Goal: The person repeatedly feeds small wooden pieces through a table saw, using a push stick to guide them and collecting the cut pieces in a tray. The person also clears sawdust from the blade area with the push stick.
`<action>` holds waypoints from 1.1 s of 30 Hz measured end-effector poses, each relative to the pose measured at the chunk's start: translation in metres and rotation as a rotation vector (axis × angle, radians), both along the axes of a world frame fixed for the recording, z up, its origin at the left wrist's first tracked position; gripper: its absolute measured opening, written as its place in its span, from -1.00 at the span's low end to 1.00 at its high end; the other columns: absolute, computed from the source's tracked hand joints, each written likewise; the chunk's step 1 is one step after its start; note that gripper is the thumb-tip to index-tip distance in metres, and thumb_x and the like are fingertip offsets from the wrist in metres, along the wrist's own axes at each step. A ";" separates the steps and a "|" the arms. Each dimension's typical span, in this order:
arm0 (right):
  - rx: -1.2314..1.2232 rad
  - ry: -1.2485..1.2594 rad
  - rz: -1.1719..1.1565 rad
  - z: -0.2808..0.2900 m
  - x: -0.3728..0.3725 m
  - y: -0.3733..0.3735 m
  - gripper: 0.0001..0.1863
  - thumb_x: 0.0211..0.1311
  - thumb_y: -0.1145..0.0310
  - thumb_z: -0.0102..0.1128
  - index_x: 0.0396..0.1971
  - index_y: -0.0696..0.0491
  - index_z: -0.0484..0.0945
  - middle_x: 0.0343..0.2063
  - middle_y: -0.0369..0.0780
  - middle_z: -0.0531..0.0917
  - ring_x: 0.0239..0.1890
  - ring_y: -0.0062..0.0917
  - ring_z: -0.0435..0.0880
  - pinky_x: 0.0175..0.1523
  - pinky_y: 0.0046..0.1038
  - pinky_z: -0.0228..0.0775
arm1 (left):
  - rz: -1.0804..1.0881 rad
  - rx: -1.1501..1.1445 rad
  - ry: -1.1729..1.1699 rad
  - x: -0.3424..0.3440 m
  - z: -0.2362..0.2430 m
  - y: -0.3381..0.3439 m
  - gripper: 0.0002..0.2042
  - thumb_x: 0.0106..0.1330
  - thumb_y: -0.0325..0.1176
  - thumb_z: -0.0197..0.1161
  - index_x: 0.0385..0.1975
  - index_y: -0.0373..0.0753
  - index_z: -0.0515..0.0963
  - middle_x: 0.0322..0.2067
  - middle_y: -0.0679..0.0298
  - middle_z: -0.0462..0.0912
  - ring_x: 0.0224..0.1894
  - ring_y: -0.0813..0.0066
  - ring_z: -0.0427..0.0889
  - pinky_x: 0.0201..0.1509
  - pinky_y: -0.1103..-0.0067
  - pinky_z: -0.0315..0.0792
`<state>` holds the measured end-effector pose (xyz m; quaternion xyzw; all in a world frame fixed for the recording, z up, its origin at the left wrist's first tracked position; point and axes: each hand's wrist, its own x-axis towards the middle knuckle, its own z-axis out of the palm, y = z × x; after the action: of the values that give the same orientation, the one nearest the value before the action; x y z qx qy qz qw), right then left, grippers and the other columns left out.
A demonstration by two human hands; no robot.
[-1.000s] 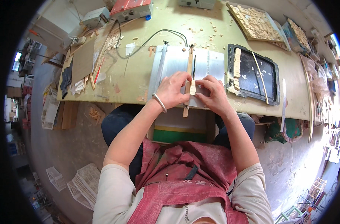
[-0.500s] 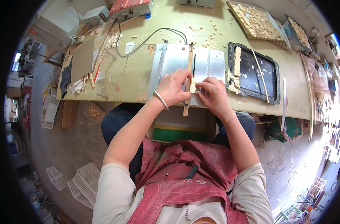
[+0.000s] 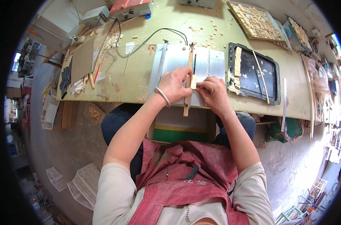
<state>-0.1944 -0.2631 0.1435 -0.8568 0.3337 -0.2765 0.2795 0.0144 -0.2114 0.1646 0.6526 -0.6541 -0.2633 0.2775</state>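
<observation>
A small pale wooden block [image 3: 193, 82] lies on a silvery metal saw table [image 3: 217, 62], against the right side of a wooden guide strip [image 3: 190, 58]. In line with its far end runs a dark narrow slot [image 3: 195, 63]. My left hand [image 3: 174, 84], a pale bangle at its wrist, reaches over the strip from the left, index finger and thumb curved round the block's two ends. From the right, my right hand [image 3: 214, 92] has thumb and fingers drawn together at the block's near right edge. The exact fingertip contact is partly hidden.
Right of the saw table a black tray [image 3: 277, 84] holds a row of wooden blocks [image 3: 238, 62] and a thin stick [image 3: 261, 77]. A board heaped with wood pieces [image 3: 258, 20] lies at the far right. Cardboard [image 3: 83, 62] and a black cable [image 3: 155, 36] lie leftward.
The wooden block has slid a little away from me along the guide strip. Both hands have shifted slightly with it, and the left fingertips sit a bit farther forward.
</observation>
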 end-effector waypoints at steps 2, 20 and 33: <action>0.006 -0.005 -0.005 -0.002 0.001 -0.002 -0.88 0.20 0.42 0.44 -0.26 0.05 0.80 -0.33 -0.26 0.70 -0.13 -0.32 0.65 0.04 -0.28 0.30 | -0.001 -0.006 0.002 0.001 0.000 -0.003 -0.56 -0.05 -0.30 0.44 -0.10 -0.16 0.54 -0.30 0.10 0.58 -0.25 0.04 0.64 -0.11 0.21 0.57; 0.067 0.000 -0.033 -0.009 0.011 -0.031 -0.88 0.19 0.41 0.44 -0.28 0.06 0.81 -0.35 -0.22 0.70 -0.13 -0.28 0.67 0.04 -0.27 0.35 | 0.018 -0.001 0.012 0.011 -0.007 -0.031 -0.59 0.00 -0.31 0.45 -0.10 -0.13 0.53 -0.41 0.28 0.43 -0.36 0.32 0.48 -0.24 0.40 0.49; 0.097 -0.046 -0.054 -0.007 0.016 -0.050 -0.86 0.19 0.43 0.44 -0.26 0.08 0.80 -0.37 -0.20 0.69 -0.19 -0.28 0.67 0.03 -0.27 0.35 | 0.025 0.023 -0.010 0.017 -0.005 -0.050 -0.58 0.00 -0.31 0.48 -0.09 -0.13 0.56 -0.39 0.27 0.46 -0.33 0.32 0.50 -0.22 0.40 0.50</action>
<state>-0.1780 -0.3136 0.1370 -0.8263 0.3635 -0.2869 0.3207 0.0309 -0.2612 0.1591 0.6652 -0.6442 -0.2640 0.2698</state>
